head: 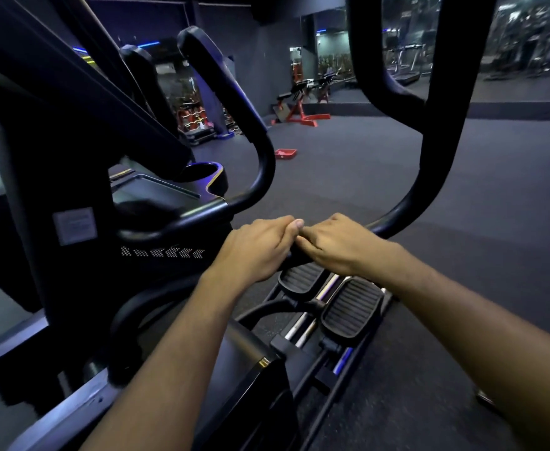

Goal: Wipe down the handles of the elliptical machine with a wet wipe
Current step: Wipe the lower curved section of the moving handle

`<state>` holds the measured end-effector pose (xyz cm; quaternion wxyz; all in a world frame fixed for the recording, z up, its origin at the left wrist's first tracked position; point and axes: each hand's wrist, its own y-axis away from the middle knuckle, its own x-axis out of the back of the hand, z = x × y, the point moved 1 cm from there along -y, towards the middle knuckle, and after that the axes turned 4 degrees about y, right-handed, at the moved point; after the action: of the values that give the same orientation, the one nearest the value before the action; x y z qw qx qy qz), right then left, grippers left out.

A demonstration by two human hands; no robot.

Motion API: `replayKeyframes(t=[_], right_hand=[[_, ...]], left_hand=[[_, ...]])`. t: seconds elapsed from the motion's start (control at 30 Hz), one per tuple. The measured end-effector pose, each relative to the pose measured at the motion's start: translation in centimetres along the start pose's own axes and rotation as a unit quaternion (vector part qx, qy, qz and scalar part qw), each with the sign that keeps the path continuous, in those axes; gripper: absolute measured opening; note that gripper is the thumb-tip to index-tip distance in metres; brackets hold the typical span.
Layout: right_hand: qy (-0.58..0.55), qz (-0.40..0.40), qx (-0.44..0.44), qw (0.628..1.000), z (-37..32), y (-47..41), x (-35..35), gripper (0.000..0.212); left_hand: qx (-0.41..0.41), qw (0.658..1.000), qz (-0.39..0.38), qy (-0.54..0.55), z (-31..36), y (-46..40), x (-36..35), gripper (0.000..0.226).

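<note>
Hands meet side by side on one black handle [296, 255] of the elliptical machine [81, 164], low in front of the person and just above the two ribbed pedals [351, 307]. Both arms reach forward and down, which suits wiping a bar at its lowest curve: gripping from above lets the palms press on the bar and slide along it.

The left hand [257, 245] has its fingers curled over the top of the bar, thumb tip showing at its right edge, touching the right hand [335, 242]. The right hand is likewise curled over the bar, knuckles up, where the handle bends up into the tall right upright [443, 109]. Both look clenched round the handle rather than resting loose.

The wet wipe itself is not visible; it may be tucked under one palm, but the dim light and the covering fingers make that impossible to tell. A second curved handle [221, 89] rises to the left beside the console screen [151, 193] and is untouched by either hand. Dark gym floor [348, 170] stretches beyond, with a red bench [299, 109] well apart.
</note>
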<state>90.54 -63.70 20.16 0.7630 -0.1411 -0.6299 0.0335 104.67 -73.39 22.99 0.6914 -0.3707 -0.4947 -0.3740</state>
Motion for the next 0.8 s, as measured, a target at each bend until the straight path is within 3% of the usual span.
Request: replayKeyframes(t=[0.27,0.47,0.53,0.63,0.7,0.8], right_hand=[[0.106,-0.124,-0.078,0.984,3.6,1.6,1.5,0.071],[0.189,-0.255,-0.139,0.938,7.0,3.3,4.2,0.092],[0.237,-0.265,-0.143,0.924,7.5,3.5,4.8,0.086],[0.365,-0.278,-0.111,0.881,7.3,3.7,5.6,0.051],[0.428,-0.286,-0.099,0.852,7.0,4.0,6.2,0.042],[0.482,-0.224,-0.082,0.843,7.0,4.7,7.0,0.035]], left_hand=[[-0.024,0.999,-0.016,0.017,1.7,-2.7,-1.8,0.042],[-0.005,0.999,-0.037,0.018,1.7,-2.9,-2.3,0.046],[0.001,0.998,-0.052,0.018,1.8,-3.0,-2.3,0.049],[0.006,0.998,-0.064,0.014,1.9,-2.8,-2.2,0.052],[0.001,0.998,-0.066,0.011,2.0,-2.6,-2.1,0.052],[-0.003,0.998,-0.068,0.015,1.9,-2.3,-2.1,0.052]])
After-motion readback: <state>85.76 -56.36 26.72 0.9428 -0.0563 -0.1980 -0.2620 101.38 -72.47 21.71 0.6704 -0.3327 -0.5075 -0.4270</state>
